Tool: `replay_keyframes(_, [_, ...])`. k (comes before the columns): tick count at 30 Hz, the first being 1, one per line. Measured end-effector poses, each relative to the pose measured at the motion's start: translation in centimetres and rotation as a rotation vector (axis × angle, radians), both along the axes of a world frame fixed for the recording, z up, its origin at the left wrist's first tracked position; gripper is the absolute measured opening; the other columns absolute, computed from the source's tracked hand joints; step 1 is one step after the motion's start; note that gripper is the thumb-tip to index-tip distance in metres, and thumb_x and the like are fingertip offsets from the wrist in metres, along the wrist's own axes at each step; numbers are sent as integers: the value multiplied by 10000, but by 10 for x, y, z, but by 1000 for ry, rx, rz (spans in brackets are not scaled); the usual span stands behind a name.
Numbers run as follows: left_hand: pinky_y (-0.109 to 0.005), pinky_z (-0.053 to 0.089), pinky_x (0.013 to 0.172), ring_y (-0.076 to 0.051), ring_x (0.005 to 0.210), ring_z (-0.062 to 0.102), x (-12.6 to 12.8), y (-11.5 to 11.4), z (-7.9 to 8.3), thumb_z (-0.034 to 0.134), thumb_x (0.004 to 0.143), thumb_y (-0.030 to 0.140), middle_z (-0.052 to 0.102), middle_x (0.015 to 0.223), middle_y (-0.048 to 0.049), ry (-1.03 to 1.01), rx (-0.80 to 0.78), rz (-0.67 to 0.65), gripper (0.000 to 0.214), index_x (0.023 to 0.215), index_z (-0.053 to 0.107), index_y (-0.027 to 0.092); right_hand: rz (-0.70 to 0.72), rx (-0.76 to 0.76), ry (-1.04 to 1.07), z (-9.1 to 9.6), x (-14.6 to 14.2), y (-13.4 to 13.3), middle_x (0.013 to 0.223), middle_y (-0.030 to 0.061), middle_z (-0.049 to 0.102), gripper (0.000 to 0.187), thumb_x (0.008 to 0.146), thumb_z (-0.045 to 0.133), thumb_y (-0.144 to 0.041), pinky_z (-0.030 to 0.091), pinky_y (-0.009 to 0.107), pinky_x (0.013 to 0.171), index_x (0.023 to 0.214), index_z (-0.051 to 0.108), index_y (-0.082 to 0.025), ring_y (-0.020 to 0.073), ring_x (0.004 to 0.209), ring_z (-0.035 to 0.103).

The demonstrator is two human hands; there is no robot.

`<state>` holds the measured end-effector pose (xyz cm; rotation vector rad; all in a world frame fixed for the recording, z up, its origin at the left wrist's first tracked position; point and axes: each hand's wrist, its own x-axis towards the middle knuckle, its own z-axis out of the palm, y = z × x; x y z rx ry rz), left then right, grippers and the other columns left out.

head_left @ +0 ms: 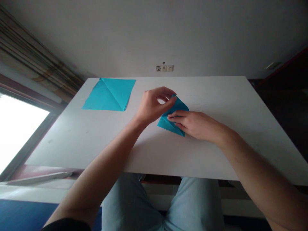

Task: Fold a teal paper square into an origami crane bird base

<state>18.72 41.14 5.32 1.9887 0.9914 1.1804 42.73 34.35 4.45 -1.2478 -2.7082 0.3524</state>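
Observation:
A folded piece of blue paper (171,125) lies on the white table in front of me, partly covered by my hands. My left hand (157,104) pinches its upper corner between thumb and fingers, and that part looks lifted. Across the middle of the paper, my right hand (191,123) presses down with its fingers extended and close together. Creases show on the part below the right fingers. What lies under those fingers is hidden.
Flat at the table's back left is a larger blue paper sheet (112,94) with a diagonal crease. The white table (96,141) reaches the wall, where power sockets (164,68) are mounted. A window (19,128) and a curtain (36,54) are on the left.

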Motion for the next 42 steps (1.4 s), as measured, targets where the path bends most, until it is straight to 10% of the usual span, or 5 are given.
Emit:
replay_keyframes(7, [-362,766,995,-244,1053,939,-18,10,-5,931,1091,395,984,1168,-84,8,-1,-61,176,1161,950,235,-6,179,40,3,-2,1,1546,201,864,339,1250,681,-224,717,683,1312,1409,980,-237,460,1429,846])
replay_keyframes(13, [-375,765,1025,-248,1063,943,-12,14,-17,961,1096,455,984,1164,-84,-52,-22,-91,227,1150,936,236,-144,273,93,1,1,-1,1742,172,646,160,1127,883,-285,636,841,1371,1281,926,-284,534,1534,732])
replay_keyframes(27, [-484,785,990,-318,1086,930,-15,26,-27,1010,1017,818,963,1137,-101,-160,-154,-146,525,1090,938,303,-50,167,199,3,7,3,2078,69,465,320,1119,795,-217,488,801,1500,1374,676,-370,471,1917,460])
replay_keyframes(42, [-410,755,1004,-294,1108,936,-13,25,-26,1058,955,831,982,1169,-106,-166,-171,-122,612,1088,934,247,-200,23,594,-3,0,4,2036,136,542,493,1083,834,-531,726,584,1102,1434,525,-375,421,1631,732])
